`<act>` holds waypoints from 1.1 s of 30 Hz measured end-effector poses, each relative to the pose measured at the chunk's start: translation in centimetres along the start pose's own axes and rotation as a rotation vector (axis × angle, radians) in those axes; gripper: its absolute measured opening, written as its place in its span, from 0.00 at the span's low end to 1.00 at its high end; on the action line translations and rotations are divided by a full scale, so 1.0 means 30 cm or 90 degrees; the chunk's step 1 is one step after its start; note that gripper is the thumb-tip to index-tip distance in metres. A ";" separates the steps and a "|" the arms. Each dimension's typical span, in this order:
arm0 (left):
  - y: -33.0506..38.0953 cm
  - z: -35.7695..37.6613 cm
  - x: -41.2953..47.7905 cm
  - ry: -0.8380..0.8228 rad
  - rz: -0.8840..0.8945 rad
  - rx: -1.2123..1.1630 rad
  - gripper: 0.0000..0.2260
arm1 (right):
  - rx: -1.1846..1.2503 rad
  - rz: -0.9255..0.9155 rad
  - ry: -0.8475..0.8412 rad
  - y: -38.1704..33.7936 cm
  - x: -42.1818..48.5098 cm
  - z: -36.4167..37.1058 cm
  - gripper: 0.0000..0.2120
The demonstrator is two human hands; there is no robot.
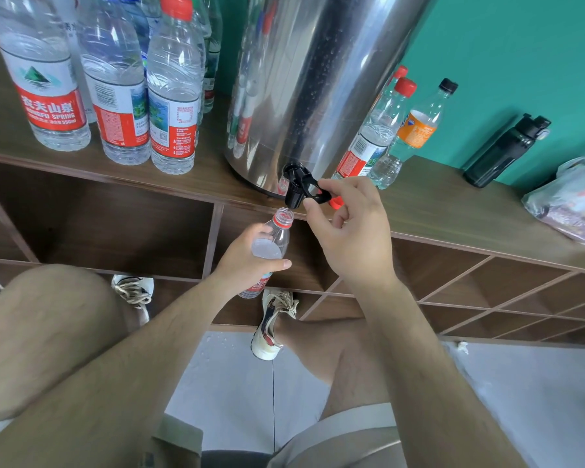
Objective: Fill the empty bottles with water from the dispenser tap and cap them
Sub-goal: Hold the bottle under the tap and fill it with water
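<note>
Past the shorts (352, 430), up to the left hand (247, 261), wrapped round the uncapped bottle (279, 236), held below the shelf edge, neck tipped up and right, mouth just under the tap (293, 194), a shade left of the spout. Right hand (348, 234) nearer the lever (314, 187), thumb and forefinger pinching it. Filling step, by the look of it. Behind, the steel dispenser (318, 79)

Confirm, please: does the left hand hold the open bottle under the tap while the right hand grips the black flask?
Not quite: in the head view the right hand pinches the tap lever, not the flask; the left hand does hold the open bottle under the tap.
</note>
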State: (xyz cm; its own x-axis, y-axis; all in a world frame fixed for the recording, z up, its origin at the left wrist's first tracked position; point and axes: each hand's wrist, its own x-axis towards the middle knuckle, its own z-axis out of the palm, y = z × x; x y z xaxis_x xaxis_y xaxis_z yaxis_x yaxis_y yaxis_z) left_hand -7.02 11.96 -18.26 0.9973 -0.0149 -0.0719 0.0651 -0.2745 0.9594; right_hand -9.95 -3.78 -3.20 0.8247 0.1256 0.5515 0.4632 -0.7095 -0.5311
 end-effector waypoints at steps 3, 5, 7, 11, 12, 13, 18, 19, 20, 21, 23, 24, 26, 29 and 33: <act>0.000 0.001 0.001 0.001 0.001 0.002 0.33 | 0.002 -0.003 0.004 -0.001 0.002 0.000 0.15; 0.001 0.002 0.002 0.000 0.000 0.004 0.33 | 0.002 -0.002 0.005 -0.001 0.003 -0.001 0.15; 0.001 0.002 0.002 0.000 -0.001 0.008 0.33 | 0.000 -0.003 0.005 -0.001 0.002 -0.001 0.14; 0.003 0.003 0.003 0.000 -0.003 0.014 0.34 | -0.005 -0.006 0.004 0.000 0.002 -0.001 0.14; 0.004 0.003 0.002 0.000 -0.005 0.011 0.34 | -0.006 -0.006 0.005 0.000 0.003 -0.001 0.14; 0.005 0.003 0.002 -0.001 -0.006 0.010 0.34 | -0.008 -0.007 0.006 0.000 0.003 -0.001 0.14; 0.003 0.003 0.002 -0.002 -0.009 0.012 0.35 | -0.014 -0.009 0.006 -0.004 0.003 -0.003 0.14; 0.003 0.003 0.002 -0.002 -0.010 0.012 0.35 | -0.015 -0.012 0.005 -0.004 0.004 -0.004 0.14; 0.002 0.003 0.002 -0.001 -0.011 0.011 0.35 | -0.017 -0.014 0.004 -0.003 0.005 -0.006 0.14; 0.002 0.003 0.003 -0.001 -0.013 0.011 0.35 | -0.018 -0.015 0.003 -0.003 0.006 -0.007 0.14; 0.003 0.003 0.003 -0.001 -0.013 0.011 0.35 | -0.019 -0.014 0.002 -0.001 0.006 -0.006 0.14; 0.004 0.003 0.003 -0.002 -0.013 0.011 0.35 | -0.019 -0.014 0.001 0.000 0.005 -0.005 0.14; 0.005 0.002 0.002 -0.004 -0.013 0.009 0.34 | -0.020 -0.011 0.001 0.000 0.005 -0.003 0.15; 0.008 -0.001 -0.002 -0.003 -0.011 0.007 0.33 | -0.017 -0.008 0.005 -0.001 0.006 -0.003 0.16; 0.011 -0.001 -0.004 -0.005 -0.009 0.005 0.33 | -0.019 -0.014 0.003 0.000 0.004 -0.004 0.15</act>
State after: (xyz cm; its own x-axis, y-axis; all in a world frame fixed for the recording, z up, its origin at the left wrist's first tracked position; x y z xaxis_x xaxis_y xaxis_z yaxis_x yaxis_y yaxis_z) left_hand -7.13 11.90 -17.94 0.9960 -0.0181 -0.0875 0.0789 -0.2824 0.9561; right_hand -9.87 -3.85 -3.06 0.8131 0.1376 0.5656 0.4706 -0.7273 -0.4996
